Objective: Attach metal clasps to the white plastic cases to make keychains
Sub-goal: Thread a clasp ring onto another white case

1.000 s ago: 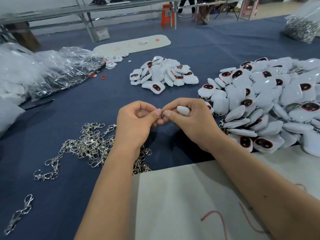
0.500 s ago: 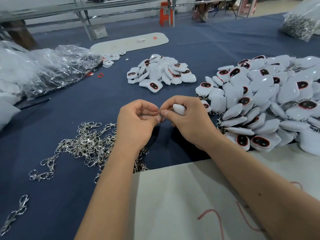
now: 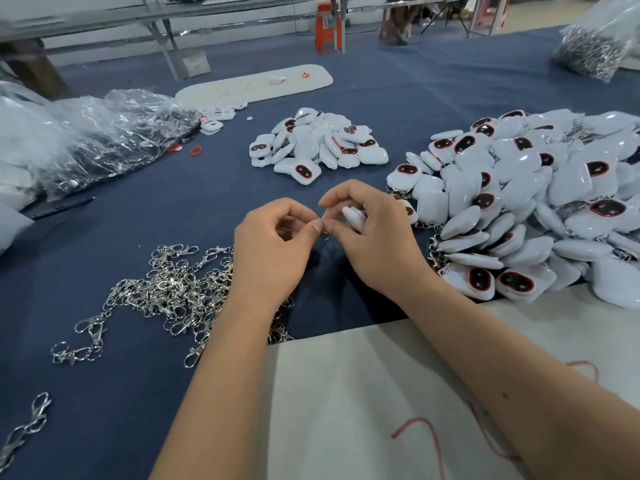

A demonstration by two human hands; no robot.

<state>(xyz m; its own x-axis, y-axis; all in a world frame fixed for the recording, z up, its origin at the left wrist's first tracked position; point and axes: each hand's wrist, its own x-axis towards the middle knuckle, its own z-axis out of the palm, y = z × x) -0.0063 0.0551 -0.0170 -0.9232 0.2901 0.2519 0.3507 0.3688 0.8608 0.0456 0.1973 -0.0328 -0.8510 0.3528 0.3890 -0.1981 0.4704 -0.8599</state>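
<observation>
The left hand (image 3: 273, 251) pinches one small silver metal clasp (image 3: 325, 234); the right hand (image 3: 374, 237) grips one glossy white plastic case (image 3: 354, 217). Two case piles lie at twelve and two o'clock.

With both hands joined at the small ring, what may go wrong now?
1. The small metal ring, pinched between left hand and right hand, may slip from the fingertips.
2. The white plastic case held in the right hand may drop.
3. A forearm may drag the pile of silver metal clasps.
</observation>
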